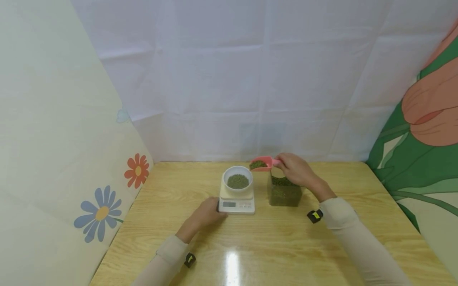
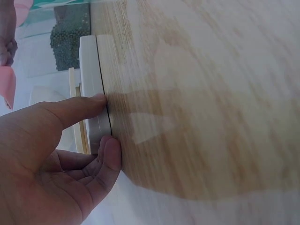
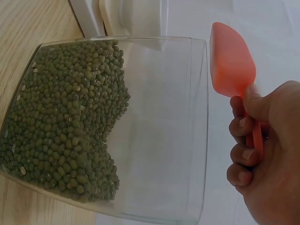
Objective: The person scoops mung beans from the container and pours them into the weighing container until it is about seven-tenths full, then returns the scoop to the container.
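My right hand (image 1: 296,170) grips the handle of a pink scoop (image 1: 262,163), its fingers wrapped round it in the right wrist view. Green mung beans fill the scoop, which is held level above and between a clear container (image 3: 159,126) and a white bowl (image 1: 227,186). The container is partly filled with mung beans (image 3: 65,126). Mung beans (image 1: 237,181) also cover the bottom of the bowl, which stands on a white kitchen scale (image 1: 237,207). My left hand (image 1: 207,211) holds the scale's front left corner, thumb (image 2: 86,108) along its front side. The display's digits are unreadable.
All of this stands on a wooden table (image 1: 279,246) with a white cloth (image 1: 214,79) hanging behind it. Flowered panels flank both sides. A black wrist strap piece (image 1: 315,216) shows beside the right sleeve, another (image 1: 190,260) by the left sleeve.
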Demonstrator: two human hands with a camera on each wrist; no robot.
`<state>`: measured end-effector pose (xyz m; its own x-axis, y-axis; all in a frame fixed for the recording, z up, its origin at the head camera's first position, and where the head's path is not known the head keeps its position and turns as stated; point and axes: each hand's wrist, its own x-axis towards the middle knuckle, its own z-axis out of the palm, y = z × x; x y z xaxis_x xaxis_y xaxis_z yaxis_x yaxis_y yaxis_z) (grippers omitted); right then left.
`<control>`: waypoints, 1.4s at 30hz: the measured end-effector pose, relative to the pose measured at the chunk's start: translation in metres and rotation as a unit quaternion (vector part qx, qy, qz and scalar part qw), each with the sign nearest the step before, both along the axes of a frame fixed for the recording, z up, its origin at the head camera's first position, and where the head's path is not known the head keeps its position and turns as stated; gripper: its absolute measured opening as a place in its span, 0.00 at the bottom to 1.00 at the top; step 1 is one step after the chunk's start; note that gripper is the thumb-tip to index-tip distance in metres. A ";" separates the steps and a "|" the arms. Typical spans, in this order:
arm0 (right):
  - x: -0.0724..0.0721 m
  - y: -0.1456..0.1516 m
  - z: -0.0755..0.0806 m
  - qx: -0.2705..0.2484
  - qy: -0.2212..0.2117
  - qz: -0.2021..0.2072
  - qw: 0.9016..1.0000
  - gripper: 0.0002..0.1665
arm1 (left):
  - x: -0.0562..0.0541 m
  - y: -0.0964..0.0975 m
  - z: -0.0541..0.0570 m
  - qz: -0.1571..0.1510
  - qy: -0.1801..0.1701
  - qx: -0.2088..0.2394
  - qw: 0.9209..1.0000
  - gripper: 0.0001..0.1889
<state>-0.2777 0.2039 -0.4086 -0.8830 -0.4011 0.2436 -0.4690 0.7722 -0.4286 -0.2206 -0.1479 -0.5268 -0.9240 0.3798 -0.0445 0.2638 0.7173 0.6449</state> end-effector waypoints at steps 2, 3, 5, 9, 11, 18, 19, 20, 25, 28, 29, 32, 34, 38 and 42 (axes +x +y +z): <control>-0.001 -0.001 -0.001 -0.001 0.002 0.001 1.000 0.17 | 0.000 0.000 0.000 0.000 0.000 0.001 1.000 0.20; -0.001 -0.002 -0.001 0.000 0.004 0.002 1.000 0.17 | 0.000 0.000 0.000 0.000 0.000 0.001 1.000 0.20; -0.002 -0.003 -0.001 0.001 0.008 0.004 1.000 0.17 | 0.000 0.000 0.000 -0.001 0.001 0.000 1.000 0.20; -0.002 -0.007 -0.002 0.004 0.010 0.006 1.000 0.17 | -0.001 0.000 0.000 -0.002 0.004 -0.004 1.000 0.20; -0.001 -0.009 -0.002 0.006 0.007 0.006 1.000 0.16 | -0.001 0.000 -0.001 -0.004 0.004 -0.003 1.000 0.20; -0.001 -0.014 -0.001 0.010 0.014 0.010 1.000 0.16 | 0.000 0.000 -0.001 -0.002 0.002 0.000 1.000 0.21; -0.001 -0.015 -0.001 0.010 0.015 0.010 1.000 0.16 | 0.000 0.000 -0.001 -0.002 0.003 -0.001 1.000 0.21; -0.001 -0.015 -0.001 0.011 0.016 0.011 1.000 0.16 | 0.000 0.000 -0.001 -0.002 0.003 -0.001 1.000 0.21; -0.001 -0.017 -0.003 0.019 0.025 0.015 0.999 0.15 | 0.000 0.001 -0.001 -0.004 0.007 -0.005 1.000 0.20; -0.001 -0.019 -0.004 0.023 0.026 0.019 0.999 0.15 | 0.000 0.001 0.000 -0.004 0.008 -0.007 1.000 0.19; -0.001 -0.020 -0.005 0.025 0.027 0.018 0.999 0.15 | 0.000 0.001 0.000 -0.004 0.008 -0.006 1.000 0.19; -0.002 -0.020 -0.005 0.029 0.024 0.021 0.999 0.15 | 0.000 0.001 0.000 -0.004 0.008 -0.005 1.000 0.18; -0.002 -0.021 -0.005 0.033 0.023 0.022 0.999 0.15 | 0.000 0.001 0.000 -0.005 0.009 -0.006 1.000 0.18; -0.002 -0.023 -0.004 0.039 0.022 0.021 0.999 0.15 | 0.000 0.001 0.000 -0.004 0.010 -0.010 1.000 0.18; -0.003 -0.025 -0.005 0.040 0.023 0.018 0.999 0.15 | 0.000 0.001 0.000 -0.004 0.006 -0.007 1.000 0.18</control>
